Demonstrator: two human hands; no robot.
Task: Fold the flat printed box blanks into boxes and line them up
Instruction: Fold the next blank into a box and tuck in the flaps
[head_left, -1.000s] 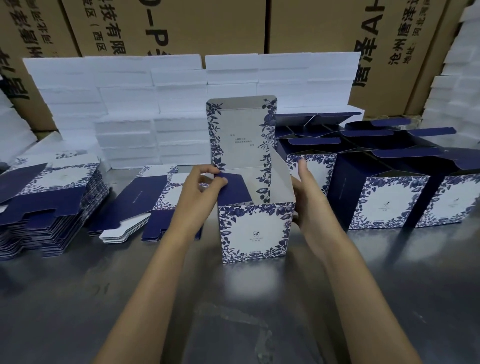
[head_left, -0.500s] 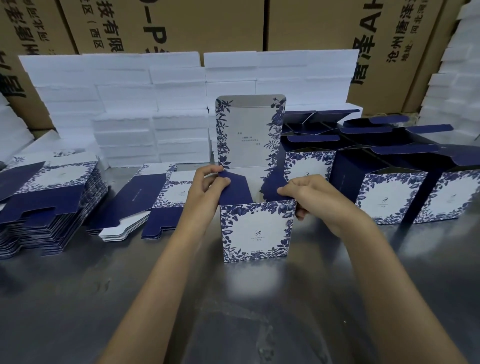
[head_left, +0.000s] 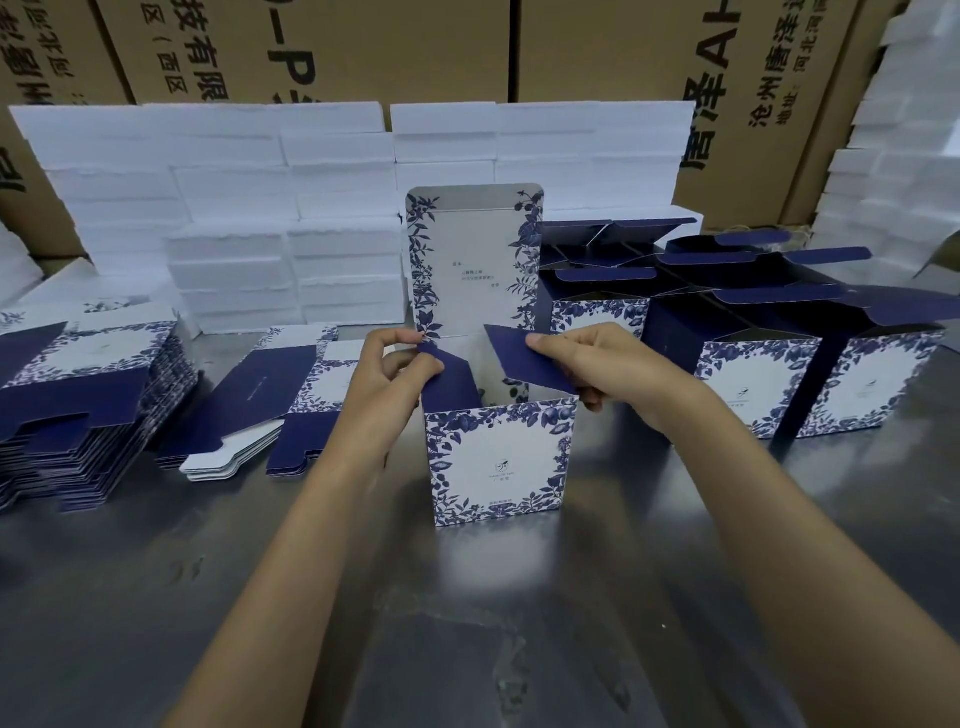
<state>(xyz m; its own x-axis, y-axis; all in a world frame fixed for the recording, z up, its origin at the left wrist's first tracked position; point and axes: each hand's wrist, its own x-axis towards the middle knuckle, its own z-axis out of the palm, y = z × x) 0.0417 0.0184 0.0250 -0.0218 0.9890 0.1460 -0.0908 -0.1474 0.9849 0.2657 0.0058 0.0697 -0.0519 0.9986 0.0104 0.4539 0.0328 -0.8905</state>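
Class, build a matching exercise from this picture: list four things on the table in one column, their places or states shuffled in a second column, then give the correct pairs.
Things:
1. box
2. tall flap
3. flat blanks
4. finished boxes

Places or states:
A. stacked on the left of the table
B. standing upright at the back of the box
C. lined up on the right, tops open
D. between both hands, side flaps pinched

Pairs: 1-D, 2-B, 3-A, 4-C

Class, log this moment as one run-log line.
stage: folding side flaps | left hand: pinching left flap | right hand: pinching right flap | lid: upright | box: on table
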